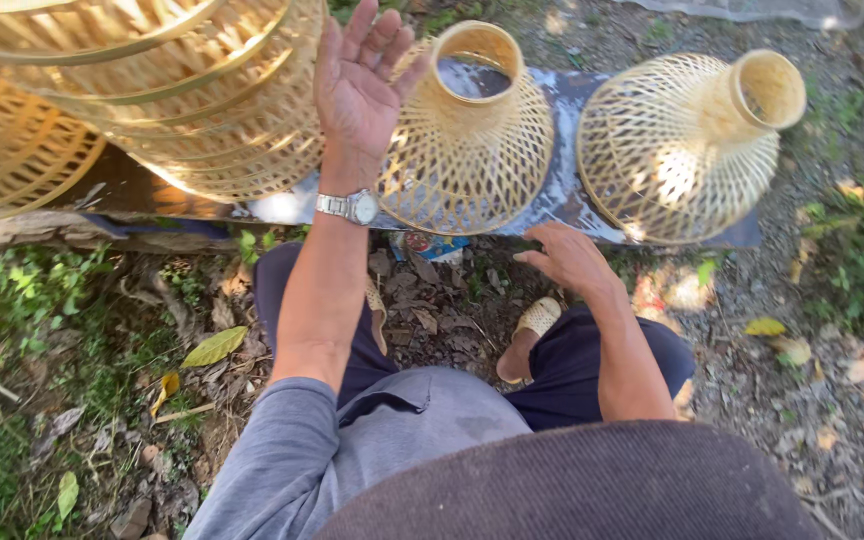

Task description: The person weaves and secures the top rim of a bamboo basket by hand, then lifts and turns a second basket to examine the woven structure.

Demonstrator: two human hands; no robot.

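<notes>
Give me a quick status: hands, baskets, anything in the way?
Left hand open, raised between big basket and middle basket. Right hand empty, low by the board. Right basket lies tipped, untouched. Nothing blocking.

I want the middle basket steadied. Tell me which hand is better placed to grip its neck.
Left, probably. The left hand is raised, open, right beside the neck of the middle woven basket. The right hand sits low, near that basket's base edge, farther from the neck.

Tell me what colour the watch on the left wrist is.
The watch is silver metal, seen clearly in the head view.
</notes>
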